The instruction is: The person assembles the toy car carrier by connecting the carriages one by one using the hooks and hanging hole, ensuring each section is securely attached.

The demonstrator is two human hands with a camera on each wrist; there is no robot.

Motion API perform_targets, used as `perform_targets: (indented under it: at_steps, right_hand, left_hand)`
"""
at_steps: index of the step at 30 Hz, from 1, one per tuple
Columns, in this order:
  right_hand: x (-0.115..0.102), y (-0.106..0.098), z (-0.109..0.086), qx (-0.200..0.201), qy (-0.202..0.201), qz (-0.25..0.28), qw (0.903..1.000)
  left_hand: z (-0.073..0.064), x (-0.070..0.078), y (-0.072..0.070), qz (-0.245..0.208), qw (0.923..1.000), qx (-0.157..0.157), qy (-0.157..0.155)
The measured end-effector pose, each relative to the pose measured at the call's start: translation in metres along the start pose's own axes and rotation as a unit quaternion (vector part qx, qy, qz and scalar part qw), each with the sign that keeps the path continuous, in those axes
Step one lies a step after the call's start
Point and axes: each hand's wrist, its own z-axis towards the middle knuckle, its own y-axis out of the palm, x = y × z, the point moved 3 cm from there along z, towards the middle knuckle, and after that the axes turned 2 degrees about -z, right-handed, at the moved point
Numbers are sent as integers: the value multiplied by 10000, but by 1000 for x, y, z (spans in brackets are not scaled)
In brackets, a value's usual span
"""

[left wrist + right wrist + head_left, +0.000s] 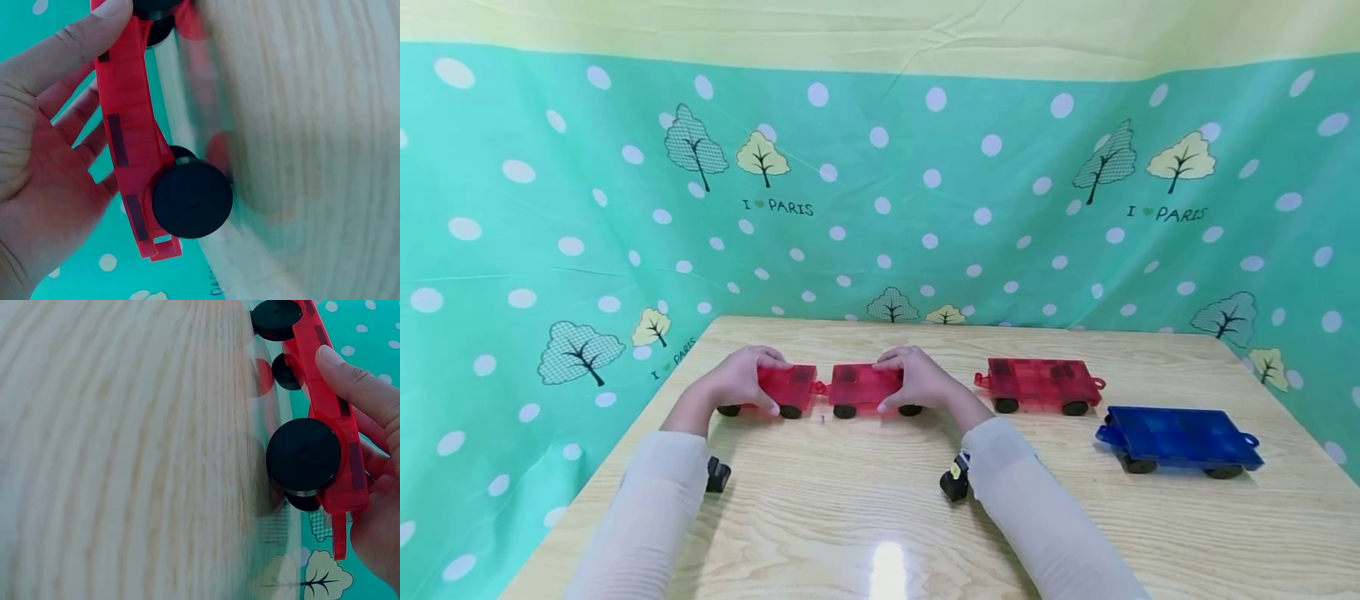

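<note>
My left hand (739, 379) grips a translucent red toy car base (797, 385) with black wheels, thumb on its near side and fingers over the far side. A second red car base (853, 383) stands in line to its right, held the same way by my right hand (925, 382). Between them, the hook and loop ends meet or overlap in the head view; I cannot tell whether they are hooked. The left wrist view shows the thumb pressed on the red side wall (125, 119). In the right wrist view, the thumb lies along the other base's side (334, 406).
Right of my right hand stands a third red car base (1041, 382). Farther right and nearer sits a blue car base (1183, 435), with hook and loop at its ends. A green dotted curtain (880, 200) hangs behind the wooden table (820, 517).
</note>
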Motion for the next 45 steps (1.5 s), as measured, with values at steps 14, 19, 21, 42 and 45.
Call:
perform_targets:
  at_steps: [14,19,21,42,45]
  right_hand:
    - [-3,-8,-14,319,222,654,9971]
    - [-4,-15,-21,529,129,936,9941]
    - [-3,-16,-22,573,105,1035,9929]
    - [1,-31,-49,1315,-460,1622,9769]
    - [3,-33,-53,1371,-552,1706,9742]
  left_hand:
    - [-1,-8,3,-148,9999,-18,-15]
    - [-2,-7,2,-127,9999,-13,-5]
    - [-3,-6,2,-89,10000,-16,25]
    - [0,-7,3,-200,9998,-9,53]
    - [1,-7,3,-211,9998,-13,47]
